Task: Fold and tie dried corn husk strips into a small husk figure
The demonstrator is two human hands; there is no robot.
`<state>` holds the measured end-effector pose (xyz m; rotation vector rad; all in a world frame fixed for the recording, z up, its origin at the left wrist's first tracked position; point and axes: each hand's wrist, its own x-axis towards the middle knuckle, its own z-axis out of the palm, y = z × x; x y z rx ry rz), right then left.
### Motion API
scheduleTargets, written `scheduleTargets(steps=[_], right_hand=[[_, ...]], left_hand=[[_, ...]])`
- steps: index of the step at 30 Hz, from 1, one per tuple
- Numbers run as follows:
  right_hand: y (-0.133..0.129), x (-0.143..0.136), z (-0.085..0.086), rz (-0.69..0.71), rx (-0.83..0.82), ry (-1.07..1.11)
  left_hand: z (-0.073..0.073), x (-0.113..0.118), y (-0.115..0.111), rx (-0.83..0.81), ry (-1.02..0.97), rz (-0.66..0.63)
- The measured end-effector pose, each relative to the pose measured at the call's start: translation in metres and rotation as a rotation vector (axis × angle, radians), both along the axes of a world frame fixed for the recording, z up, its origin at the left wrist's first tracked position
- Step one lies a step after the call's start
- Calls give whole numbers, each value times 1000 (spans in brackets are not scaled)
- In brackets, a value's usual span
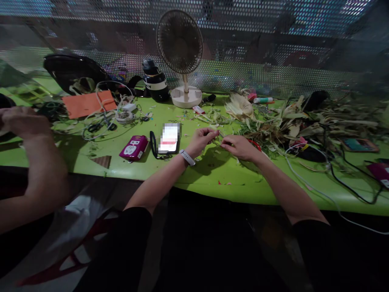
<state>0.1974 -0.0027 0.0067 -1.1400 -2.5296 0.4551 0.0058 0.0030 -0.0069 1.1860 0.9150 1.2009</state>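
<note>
Over the green tabletop, both hands are close together, holding a thin plant strip (220,139) pinched between them. My left hand (201,140), with a pale band at its wrist, closes thumb against fingers on one side of it. From the other side, my right hand (239,147) grips it with curled fingers. Its exact shape is too small to make out. Just beyond my right hand spreads a pile of dry husks and leaves (294,117). A phone with a lit screen (169,138) lies to the left of my left hand.
A desk fan (186,96) stands at the back beside a black bottle (156,83). Left of the phone lies a magenta power socket block (133,148). White cables (306,178) trail across the right side. Another person's arm (42,154) rests at the far left.
</note>
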Motion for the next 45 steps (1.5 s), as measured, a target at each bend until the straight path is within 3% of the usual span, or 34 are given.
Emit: scheduleTargets(steps=[5, 9, 14, 21, 31, 45], right_hand=[[-1, -1, 2, -8, -52, 33], [0, -1, -1, -108, -61, 108], [1, 4, 0, -201, -11, 210], [1, 3, 0, -295, 372, 367], [3, -5, -4, -249, -50, 555], [0, -5, -5, -244, 15, 499]], left_hand=[[1, -1, 0, -1, -31, -8], [2, -10, 7, -77, -53, -71], [2, -19, 15, -44, 76, -155], [-1, -12, 11, 78, 126, -117], [-2, -10, 6, 138, 162, -127], [1, -9, 3, 139, 224, -118]])
